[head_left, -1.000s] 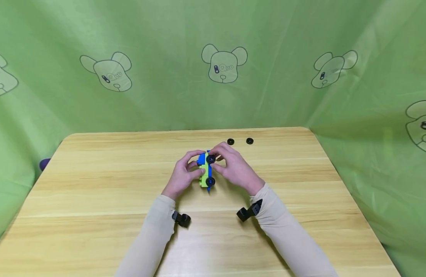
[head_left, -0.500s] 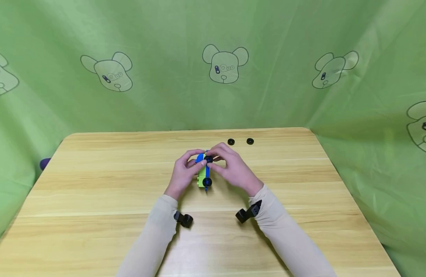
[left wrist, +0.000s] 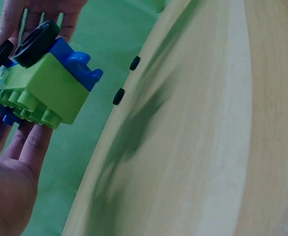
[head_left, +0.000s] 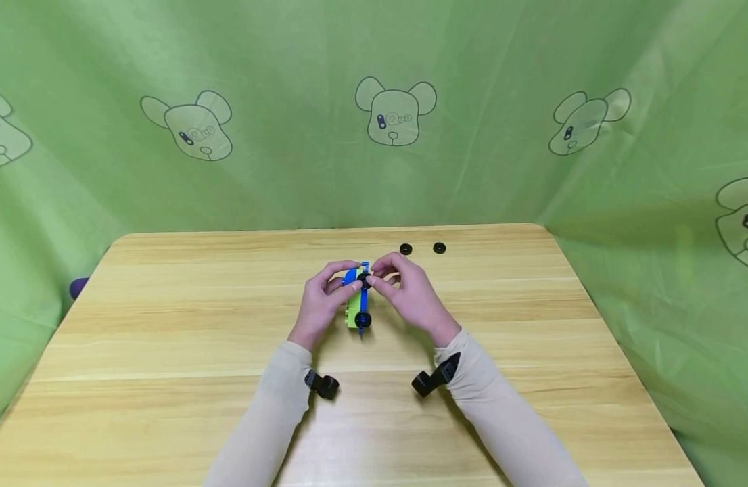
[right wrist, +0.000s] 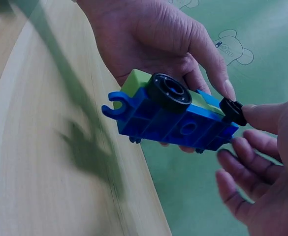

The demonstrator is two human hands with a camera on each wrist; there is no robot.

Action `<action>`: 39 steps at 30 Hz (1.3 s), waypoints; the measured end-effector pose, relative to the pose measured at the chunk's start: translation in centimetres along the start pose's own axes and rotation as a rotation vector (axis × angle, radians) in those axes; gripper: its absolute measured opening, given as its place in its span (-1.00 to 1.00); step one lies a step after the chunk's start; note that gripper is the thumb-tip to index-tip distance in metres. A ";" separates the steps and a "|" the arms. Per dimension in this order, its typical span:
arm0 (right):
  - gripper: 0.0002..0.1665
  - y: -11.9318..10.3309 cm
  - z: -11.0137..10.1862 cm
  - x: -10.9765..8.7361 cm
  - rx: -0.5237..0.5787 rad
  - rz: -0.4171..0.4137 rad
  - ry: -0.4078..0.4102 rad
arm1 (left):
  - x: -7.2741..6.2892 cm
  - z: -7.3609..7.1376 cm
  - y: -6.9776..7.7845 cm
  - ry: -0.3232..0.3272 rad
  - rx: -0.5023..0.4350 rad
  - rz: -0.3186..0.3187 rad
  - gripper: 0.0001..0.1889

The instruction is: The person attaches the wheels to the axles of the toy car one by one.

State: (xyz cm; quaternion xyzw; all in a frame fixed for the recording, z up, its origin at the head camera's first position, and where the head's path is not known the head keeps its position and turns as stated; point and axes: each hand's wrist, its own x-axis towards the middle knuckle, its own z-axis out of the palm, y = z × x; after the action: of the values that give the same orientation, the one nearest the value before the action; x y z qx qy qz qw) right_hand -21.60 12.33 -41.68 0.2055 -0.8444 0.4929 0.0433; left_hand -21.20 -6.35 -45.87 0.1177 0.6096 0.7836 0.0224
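A toy car of green and blue building blocks point(head_left: 352, 315) is tipped on its side over the middle of the table, its blue underside point(right wrist: 153, 123) facing right. My left hand point(head_left: 322, 297) grips it from the left, fingers behind the green blocks point(left wrist: 55, 88) and thumb tip at the far black wheel point(right wrist: 233, 112). With its thumb, my right hand point(head_left: 413, 294) presses on that wheel's outer face; the other fingers are loosely bent beside the car's far end. The near black wheel point(right wrist: 159, 98) sits on the chassis, untouched. A blue hook point(right wrist: 115, 105) sticks out of the near end.
Two loose black wheels point(head_left: 406, 249) lie by the table's back edge, beyond the right hand. Behind the wooden table point(head_left: 167, 338) hangs a green curtain point(head_left: 289, 169) printed with bear heads. A purple object point(head_left: 77, 289) shows past the left edge.
The car has shifted slightly left. My left thumb has moved up to the far wheel, and my right fingers have drawn back from the car's far end while the thumb has come onto the wheel.
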 end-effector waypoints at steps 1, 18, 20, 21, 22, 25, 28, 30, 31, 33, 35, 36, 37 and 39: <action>-0.81 0.0 0.0 0.0 0.015 0.030 -0.010 | 0.0 0.0 0.0 -0.001 -0.001 0.002 -0.60; -0.72 0.3 0.0 0.0 0.287 0.170 -0.099 | 0.0 0.2 0.4 -0.027 0.018 0.033 -0.58; -0.73 0.1 -0.1 0.0 0.276 0.171 -0.100 | 0.1 0.1 0.3 -0.026 0.025 0.041 -0.59; -0.74 -0.1 -0.1 0.0 0.269 0.172 -0.101 | 0.1 0.1 0.3 -0.025 0.028 0.046 -0.59; -0.75 -0.3 -0.2 0.0 0.262 0.172 -0.102 | 0.1 0.1 0.2 -0.024 0.030 0.050 -0.59; -0.77 -1.9 -0.6 -0.3 0.249 0.165 -0.102 | 0.2 0.1 0.1 -0.024 0.037 0.066 -0.61; -0.78 -3.1 -0.8 -0.5 0.265 0.149 -0.103 | 0.2 0.0 0.1 -0.023 0.048 0.081 -0.62; -0.79 -3.3 -0.8 -0.6 0.275 0.142 -0.105 | 0.1 0.0 0.1 -0.021 0.053 0.087 -0.62; -0.79 -3.3 -0.8 -0.5 0.280 0.141 -0.105 | 0.1 0.0 0.1 -0.020 0.053 0.089 -0.62; -0.78 -3.3 -0.8 -0.5 0.284 0.142 -0.107 | 0.1 0.0 0.1 -0.019 0.055 0.091 -0.63; -0.78 -3.2 -0.8 -0.5 0.287 0.149 -0.104 | 0.2 0.0 0.1 -0.020 0.055 0.096 -0.62; -0.78 -3.2 -0.8 -0.5 0.284 0.152 -0.102 | 0.2 0.0 0.1 -0.022 0.054 0.099 -0.62; -0.78 -3.2 -0.8 -0.5 0.286 0.154 -0.101 | 0.2 0.0 0.1 -0.023 0.052 0.101 -0.63; -0.79 -3.2 -0.8 -0.5 0.284 0.153 -0.099 | 0.3 0.1 0.0 -0.025 0.054 0.108 -0.63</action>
State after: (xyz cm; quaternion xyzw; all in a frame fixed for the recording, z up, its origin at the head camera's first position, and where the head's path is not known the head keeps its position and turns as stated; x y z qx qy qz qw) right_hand -20.04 11.75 -38.80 0.1689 -0.7806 0.5982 -0.0655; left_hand -21.45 -6.25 -45.78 0.1607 0.6231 0.7653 -0.0156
